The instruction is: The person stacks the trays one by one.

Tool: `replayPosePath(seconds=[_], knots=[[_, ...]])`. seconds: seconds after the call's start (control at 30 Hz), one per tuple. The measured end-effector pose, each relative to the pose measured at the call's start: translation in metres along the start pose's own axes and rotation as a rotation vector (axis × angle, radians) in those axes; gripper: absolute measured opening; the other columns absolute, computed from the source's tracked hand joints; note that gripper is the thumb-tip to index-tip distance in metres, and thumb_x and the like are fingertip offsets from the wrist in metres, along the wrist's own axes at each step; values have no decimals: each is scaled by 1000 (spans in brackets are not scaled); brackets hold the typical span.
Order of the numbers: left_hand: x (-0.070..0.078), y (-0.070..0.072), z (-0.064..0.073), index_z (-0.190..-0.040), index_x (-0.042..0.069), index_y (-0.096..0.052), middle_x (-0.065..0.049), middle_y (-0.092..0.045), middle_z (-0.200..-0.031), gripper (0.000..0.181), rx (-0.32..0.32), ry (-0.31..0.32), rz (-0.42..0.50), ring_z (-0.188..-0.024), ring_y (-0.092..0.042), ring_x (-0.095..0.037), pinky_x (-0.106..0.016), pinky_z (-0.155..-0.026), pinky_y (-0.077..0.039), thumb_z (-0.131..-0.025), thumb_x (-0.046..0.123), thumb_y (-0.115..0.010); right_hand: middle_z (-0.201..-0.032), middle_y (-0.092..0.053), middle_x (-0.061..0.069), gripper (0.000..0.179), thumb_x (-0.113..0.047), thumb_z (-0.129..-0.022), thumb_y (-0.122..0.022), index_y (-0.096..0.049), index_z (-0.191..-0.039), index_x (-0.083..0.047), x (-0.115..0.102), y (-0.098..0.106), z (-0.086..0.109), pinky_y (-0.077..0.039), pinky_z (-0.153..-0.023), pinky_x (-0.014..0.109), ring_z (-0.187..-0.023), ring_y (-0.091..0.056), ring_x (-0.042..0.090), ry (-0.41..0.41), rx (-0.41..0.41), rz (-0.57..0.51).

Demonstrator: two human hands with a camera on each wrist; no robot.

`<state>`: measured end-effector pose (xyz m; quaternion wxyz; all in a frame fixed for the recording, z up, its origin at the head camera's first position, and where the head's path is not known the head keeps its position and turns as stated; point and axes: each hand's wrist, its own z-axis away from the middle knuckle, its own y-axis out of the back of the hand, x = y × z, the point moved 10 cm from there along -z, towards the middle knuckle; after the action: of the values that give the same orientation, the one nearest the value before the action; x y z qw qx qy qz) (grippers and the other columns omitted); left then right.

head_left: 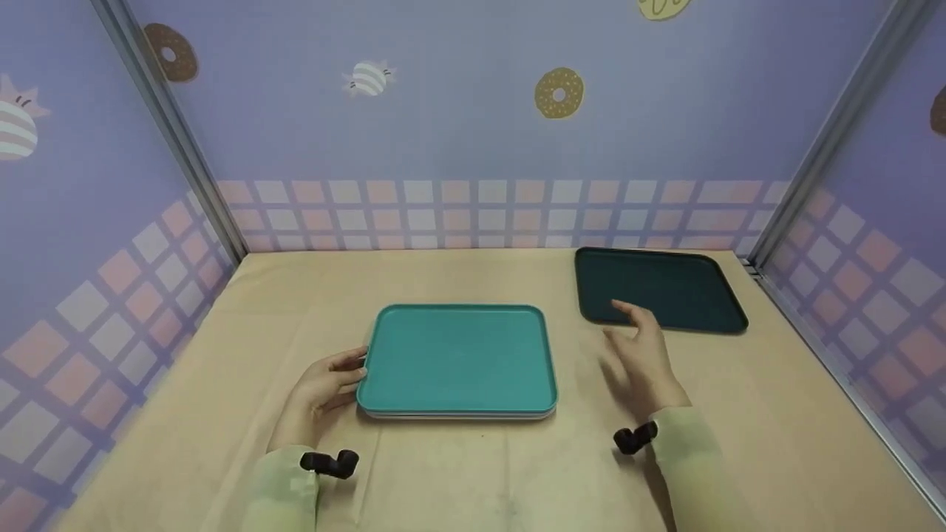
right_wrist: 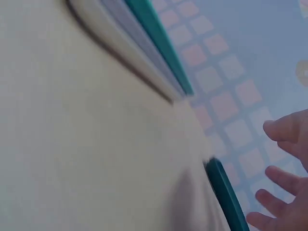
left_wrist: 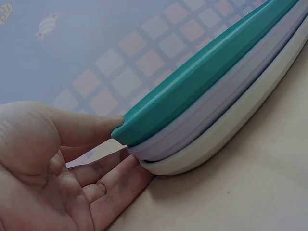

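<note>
Three stacked trays lie in the middle of the table: a teal tray [head_left: 454,358] on top, a pale lilac tray [left_wrist: 202,113] under it and a cream tray [left_wrist: 211,149] at the bottom. My left hand [head_left: 319,388] touches the stack's left side. In the left wrist view its thumb tip meets the teal tray's corner, while the extended fingers rest against the edges of the lower trays. Off to the right of the stack, my right hand [head_left: 644,362] is raised with fingers apart, holding nothing. It is nearest to a dark green tray [head_left: 658,288] at the back right.
A beige cloth [head_left: 310,288] covers the table. A patterned wall [head_left: 473,125] closes off the back, with further walls at both sides. Metal posts [head_left: 174,133] stand at the corners, and a metal rail [head_left: 850,391] runs along the right edge.
</note>
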<state>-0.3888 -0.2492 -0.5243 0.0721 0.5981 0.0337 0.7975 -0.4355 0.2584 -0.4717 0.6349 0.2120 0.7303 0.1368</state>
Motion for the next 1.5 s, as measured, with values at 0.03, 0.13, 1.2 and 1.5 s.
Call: replayPosePath(seconds=[0.03, 0.13, 1.2, 1.5], knots=[[0, 0, 0, -157, 5, -41, -27, -39, -160, 59, -1, -1, 3, -109, -67, -10, -29, -95, -58, -102, 7, -62, -162, -34, 21, 53, -13, -102, -61, -47, -153, -7, 1, 7, -3, -31, -122, 60, -153, -27, 42, 25, 4, 55], [0, -1, 0, -157, 5, -41, -27, -38, -161, 59, -5, 0, 7, -109, -66, -9, -29, -95, -58, -102, 7, -62, -160, -33, 26, 53, -13, -102, -61, -47, -153, -6, 6, 25, -11, -32, -119, 66, -150, -24, 49, 84, -4, 251], [3, -1, 1, -157, 4, -40, -27, -39, -160, 58, -17, -27, -3, -112, -67, -14, -32, -94, -59, -103, 9, -61, -162, -27, 34, 51, -22, -109, -47, -39, -159, -15, 63, 34, -38, -20, -104, 87, -144, -25, 65, -27, -386, 863], [0, 2, 2, -156, 6, -43, -25, -41, -159, 56, 8, -9, -7, -120, -64, -20, -37, -101, -57, -103, 8, -61, -158, -31, 39, 53, -18, -106, -53, -41, -158, -9, 49, 26, -19, -33, -108, 78, -140, -37, 62, 53, -446, 872]])
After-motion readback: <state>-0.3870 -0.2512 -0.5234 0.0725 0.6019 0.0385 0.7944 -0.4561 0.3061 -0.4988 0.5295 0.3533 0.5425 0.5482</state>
